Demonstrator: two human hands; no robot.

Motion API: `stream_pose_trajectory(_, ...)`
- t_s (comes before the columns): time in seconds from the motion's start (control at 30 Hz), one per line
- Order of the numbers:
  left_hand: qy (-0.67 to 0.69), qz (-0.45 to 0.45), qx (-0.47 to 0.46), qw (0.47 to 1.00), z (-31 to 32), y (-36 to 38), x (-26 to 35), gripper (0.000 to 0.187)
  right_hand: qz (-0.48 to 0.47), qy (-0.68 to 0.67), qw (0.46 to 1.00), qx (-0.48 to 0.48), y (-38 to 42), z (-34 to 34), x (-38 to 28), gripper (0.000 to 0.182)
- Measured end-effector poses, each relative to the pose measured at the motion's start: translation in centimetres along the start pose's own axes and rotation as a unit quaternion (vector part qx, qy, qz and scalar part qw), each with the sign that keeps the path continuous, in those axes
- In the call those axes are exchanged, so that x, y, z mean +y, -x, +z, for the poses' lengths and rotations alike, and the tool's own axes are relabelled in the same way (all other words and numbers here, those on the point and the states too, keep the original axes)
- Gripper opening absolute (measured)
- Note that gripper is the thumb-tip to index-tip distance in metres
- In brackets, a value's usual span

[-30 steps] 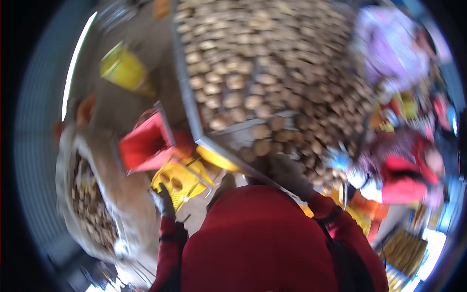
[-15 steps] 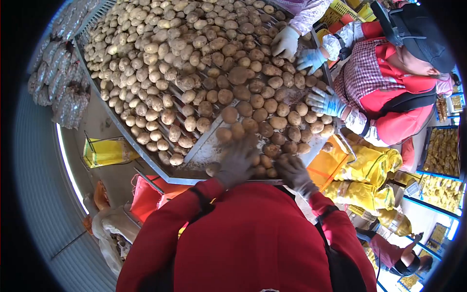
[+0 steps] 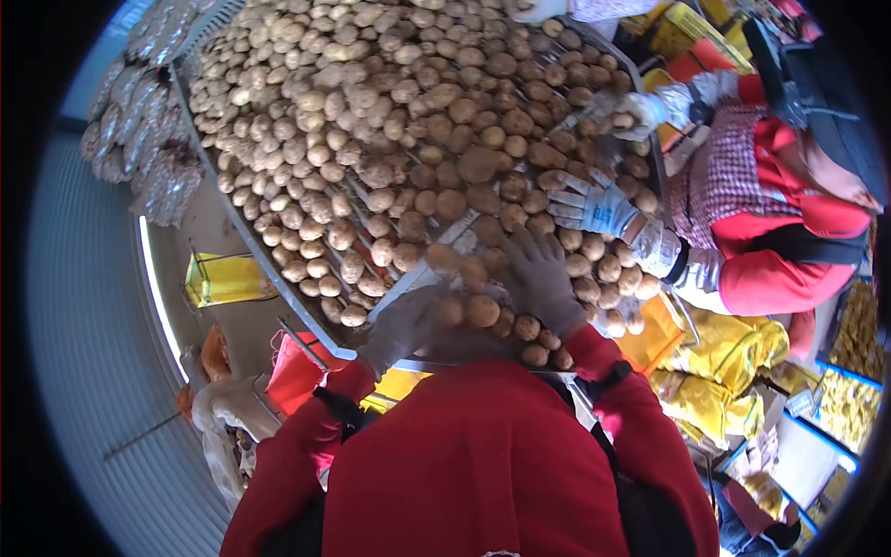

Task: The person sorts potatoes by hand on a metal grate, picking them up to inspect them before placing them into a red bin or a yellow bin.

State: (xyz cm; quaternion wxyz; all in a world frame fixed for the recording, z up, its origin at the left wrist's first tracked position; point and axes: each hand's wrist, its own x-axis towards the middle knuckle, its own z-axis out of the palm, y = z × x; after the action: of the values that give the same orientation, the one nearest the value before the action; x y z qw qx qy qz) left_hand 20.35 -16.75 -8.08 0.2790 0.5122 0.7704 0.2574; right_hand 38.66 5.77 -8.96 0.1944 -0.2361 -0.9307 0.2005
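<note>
Many potatoes [image 3: 325,102] cover a metal sorting table [image 3: 257,263]. My left hand [image 3: 405,325], in a grey glove and blurred, is low over the bare metal near the front edge, just left of a few potatoes; its fingers are smeared by motion. My right hand [image 3: 541,278], gloved too, lies palm down with fingers spread on the potatoes right of the middle. Several loose potatoes [image 3: 482,311] sit between my two hands. Close to my right hand, a co-worker's gloved hand [image 3: 594,206] reaches over the potatoes.
A co-worker in red [image 3: 789,213] stands at the right edge, another gloved hand [image 3: 640,116] holding a potato. Yellow sacks [image 3: 719,353] and an orange bag [image 3: 652,336] are at the right. At the left are a yellow bag [image 3: 232,280], a red bag [image 3: 302,371] and bagged goods [image 3: 148,111].
My left hand has moved left, and my right hand has reached forward onto the potatoes. The co-worker's hands have shifted, one now holding a potato. The view has shifted slightly.
</note>
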Motion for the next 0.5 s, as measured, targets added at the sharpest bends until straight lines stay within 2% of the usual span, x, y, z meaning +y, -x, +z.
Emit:
stream_pose_trajectory(0.07,-0.007,-0.061,0.084,0.995,-0.7,1.9,-1.5,0.034,-0.014,0.035,0.998,-0.05,-1.6,2.3,-0.9,0.051)
stream_pose_trajectory(0.13,-0.008,-0.144,0.088,0.986,-1.4,3.7,-1.8,0.034,-0.024,0.097,0.99,-0.103,-0.9,6.7,-0.9,0.052)
stream_pose_trajectory(0.17,-0.007,-0.182,0.09,0.979,-1.7,4.4,-2.0,0.033,-0.026,0.073,0.992,-0.101,-0.1,7.1,-0.8,0.051)
stream_pose_trajectory(0.23,0.03,-0.2,0.122,0.972,-0.8,6.7,-4.1,0.032,-0.034,0.029,0.994,-0.104,3.7,6.7,0.7,0.051)
stream_pose_trajectory(0.3,0.049,-0.238,0.135,0.961,0.4,8.6,-5.6,0.033,-0.111,0.094,0.974,-0.175,7.9,4.8,2.4,0.048)
stream_pose_trajectory(0.33,0.132,-0.267,0.141,0.944,1.2,9.2,-6.6,0.033,-0.153,0.131,0.957,-0.21,7.3,2.9,2.2,0.047)
stream_pose_trajectory(0.37,0.151,-0.294,0.151,0.932,2.0,9.4,-7.8,0.033,-0.063,0.097,0.938,-0.326,5.8,1.8,2.2,0.042)
stream_pose_trajectory(0.4,0.169,-0.323,0.161,0.917,2.4,9.4,-8.3,0.033,0.03,0.063,0.898,-0.434,1.2,-1.5,0.0,0.038)
stream_pose_trajectory(0.47,0.162,-0.375,0.173,0.896,2.8,9.1,-8.8,0.033,0.028,-0.054,0.961,-0.269,-1.7,-0.5,2.3,0.048)
stream_pose_trajectory(0.5,0.129,-0.368,0.172,0.905,3.2,9.2,-9.3,0.033,0.007,-0.046,0.987,-0.154,-5.1,0.8,3.3,0.048)
